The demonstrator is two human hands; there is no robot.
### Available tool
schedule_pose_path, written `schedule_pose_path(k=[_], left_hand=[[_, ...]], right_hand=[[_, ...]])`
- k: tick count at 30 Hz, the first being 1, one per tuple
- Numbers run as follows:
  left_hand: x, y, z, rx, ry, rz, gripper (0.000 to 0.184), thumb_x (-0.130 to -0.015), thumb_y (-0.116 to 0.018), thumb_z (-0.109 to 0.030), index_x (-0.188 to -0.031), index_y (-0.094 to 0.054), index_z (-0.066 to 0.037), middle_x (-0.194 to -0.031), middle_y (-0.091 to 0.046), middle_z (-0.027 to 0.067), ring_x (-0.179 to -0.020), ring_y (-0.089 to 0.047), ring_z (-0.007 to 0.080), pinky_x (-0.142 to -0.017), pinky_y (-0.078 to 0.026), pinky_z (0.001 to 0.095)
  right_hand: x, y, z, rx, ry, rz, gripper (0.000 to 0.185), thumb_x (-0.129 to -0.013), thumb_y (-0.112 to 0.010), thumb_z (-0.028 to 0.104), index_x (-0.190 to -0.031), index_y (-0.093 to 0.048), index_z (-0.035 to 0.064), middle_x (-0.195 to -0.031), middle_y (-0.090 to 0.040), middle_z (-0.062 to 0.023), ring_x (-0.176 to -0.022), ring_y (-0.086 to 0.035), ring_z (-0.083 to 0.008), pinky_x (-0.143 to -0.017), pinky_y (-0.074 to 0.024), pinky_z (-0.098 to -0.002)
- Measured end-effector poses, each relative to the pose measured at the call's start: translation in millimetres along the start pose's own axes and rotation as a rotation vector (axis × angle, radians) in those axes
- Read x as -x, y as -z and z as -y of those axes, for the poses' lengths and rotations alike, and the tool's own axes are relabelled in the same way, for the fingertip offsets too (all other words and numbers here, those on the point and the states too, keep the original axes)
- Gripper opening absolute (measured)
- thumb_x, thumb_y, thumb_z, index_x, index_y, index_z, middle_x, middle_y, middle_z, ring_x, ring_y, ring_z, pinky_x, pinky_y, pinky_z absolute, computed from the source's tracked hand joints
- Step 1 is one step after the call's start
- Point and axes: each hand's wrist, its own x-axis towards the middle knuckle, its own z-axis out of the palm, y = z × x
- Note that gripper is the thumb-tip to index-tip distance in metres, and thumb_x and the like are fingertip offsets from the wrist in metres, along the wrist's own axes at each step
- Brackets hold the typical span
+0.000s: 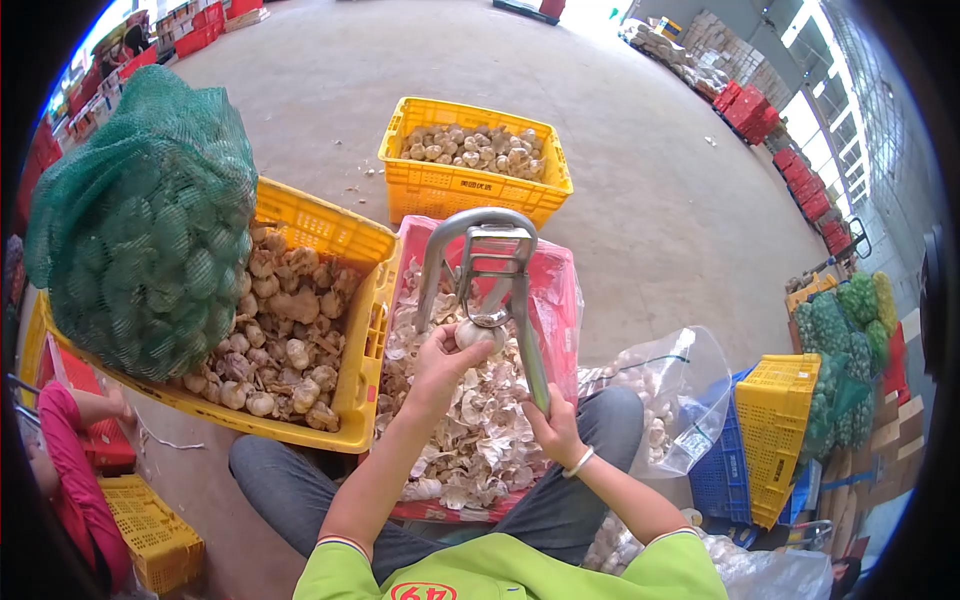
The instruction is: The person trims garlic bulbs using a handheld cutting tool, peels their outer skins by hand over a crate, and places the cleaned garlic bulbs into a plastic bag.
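In front of me stands a metal lever cutter (pixel 526 330) with a curved arm, set over a pink crate (pixel 565 300) filled with papery garlic skins (pixel 480 430). My left hand (pixel 440 372) is closed on a whitish garlic bulb (pixel 478 338), held at the cutter's rounded lower end. Whether the bulb touches the blade is hard to see. Around the cutter's long handle my right hand (pixel 557 432) is wrapped, low on the right side. A yellow crate (pixel 372 350) at left holds many loose garlic bulbs (pixel 300 352).
A full green mesh sack (pixel 150 230) rests on the left crate. Another yellow crate (pixel 478 190) of garlic stands ahead. At right are a clear plastic bag (pixel 690 390) of bulbs and tilted yellow (pixel 775 430) and blue crates (pixel 718 450). A person's pink sleeve (pixel 85 470) shows at left.
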Motion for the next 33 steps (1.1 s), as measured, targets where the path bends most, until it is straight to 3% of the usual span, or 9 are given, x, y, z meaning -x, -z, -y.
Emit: schedule_pose_path(k=[5,10,14,17,20,23,27,28,33], left_hand=[[-2.1,11.6,5.8,-0.089,-0.059,0.050,0.050,-0.072,-0.075,-0.007,-0.112,-0.046,0.002,-0.099,-0.059,0.0071,-0.088,-0.058,0.0117,-0.077,-0.048,0.0247],[12.8,17.0,2.1,-0.080,-0.107,0.135,0.063,-0.070,-0.070,0.003,-0.123,-0.035,0.001,-0.113,-0.051,0.0091,-0.105,-0.052,0.0161,-0.091,-0.044,0.0289],[18.1,10.9,5.4,-0.070,-0.148,0.169,0.066,-0.068,-0.074,0.001,-0.122,-0.036,0.001,-0.112,-0.052,0.0092,-0.101,-0.054,0.0154,-0.086,-0.046,0.0287],[24.7,12.1,3.7,-0.109,-0.130,0.194,0.067,-0.067,-0.072,0.004,-0.122,-0.034,0.000,-0.114,-0.050,0.0097,-0.101,-0.054,0.0162,-0.086,-0.046,0.0294],[34.1,19.9,-0.9,-0.153,-0.123,0.237,0.067,-0.067,-0.072,0.005,-0.122,-0.034,-0.003,-0.115,-0.049,0.0095,-0.103,-0.053,0.0166,-0.087,-0.047,0.0298],[46.0,29.2,-3.5,-0.204,-0.126,0.272,0.066,-0.067,-0.070,0.007,-0.121,-0.034,-0.006,-0.115,-0.050,0.0088,-0.105,-0.053,0.0173,-0.087,-0.047,0.0306],[48.3,49.1,2.9,-0.246,-0.144,0.287,0.065,-0.067,-0.069,0.009,-0.120,-0.036,-0.008,-0.115,-0.050,0.0073,-0.106,-0.053,0.0183,-0.088,-0.048,0.0321],[49.3,50.6,3.7,-0.240,-0.129,0.278,0.065,-0.067,-0.069,0.009,-0.121,-0.036,-0.008,-0.115,-0.050,0.0069,-0.106,-0.053,0.0180,-0.088,-0.048,0.0318],[51.7,53.5,1.0,-0.293,0.002,0.103,0.057,-0.075,-0.066,0.003,-0.125,-0.039,-0.006,-0.114,-0.051,0.0067,-0.103,-0.054,0.0143,-0.081,-0.049,0.0260]], right_hand=[[-32.6,-36.5,-50.5,0.146,0.253,-0.203,0.017,-0.085,-0.059,0.015,-0.087,-0.047,0.0034,-0.060,-0.048,-0.0136,-0.054,-0.053,-0.0267,-0.051,-0.0393,-0.0366],[-17.4,-22.8,-28.1,0.078,0.103,-0.143,0.022,-0.086,-0.059,0.021,-0.089,-0.048,0.0028,-0.060,-0.048,-0.0158,-0.053,-0.051,-0.0313,-0.051,-0.0375,-0.0386],[-3.7,-12.7,-14.4,0.065,0.081,-0.136,0.023,-0.086,-0.059,0.023,-0.089,-0.047,0.0030,-0.053,-0.044,-0.0156,-0.047,-0.049,-0.0312,-0.048,-0.0371,-0.0402],[1.8,-7.0,-11.4,0.107,0.011,-0.095,0.024,-0.086,-0.059,0.021,-0.095,-0.050,0.0018,-0.066,-0.052,-0.0162,-0.056,-0.054,-0.0296,-0.053,-0.0414,-0.0369],[-6.2,-2.1,20.0,0.456,0.534,-0.476,0.028,-0.086,-0.058,0.018,-0.107,-0.050,0.0006,-0.088,-0.056,-0.0164,-0.069,-0.058,-0.0267,-0.061,-0.0460,-0.0322],[-2.2,-13.0,39.6,0.044,0.388,-0.219,0.032,-0.086,-0.056,0.015,-0.115,-0.051,0.0012,-0.105,-0.053,-0.0155,-0.081,-0.058,-0.0243,-0.070,-0.0474,-0.0294],[-32.9,-43.8,42.1,-0.628,-0.208,0.312,0.034,-0.089,-0.056,0.024,-0.115,-0.053,0.0014,-0.103,-0.056,-0.0102,-0.086,-0.058,-0.0160,-0.070,-0.0498,-0.0284],[-43.6,-55.2,35.6,-0.537,-0.025,0.248,0.039,-0.090,-0.056,0.028,-0.118,-0.051,0.0017,-0.102,-0.057,-0.0086,-0.083,-0.059,-0.0127,-0.063,-0.0512,-0.0251],[-58.6,-74.3,20.1,-0.655,-0.242,0.328,0.034,-0.088,-0.057,0.028,-0.111,-0.054,0.0031,-0.090,-0.058,-0.0055,-0.071,-0.059,-0.0106,-0.057,-0.0504,-0.0215]])
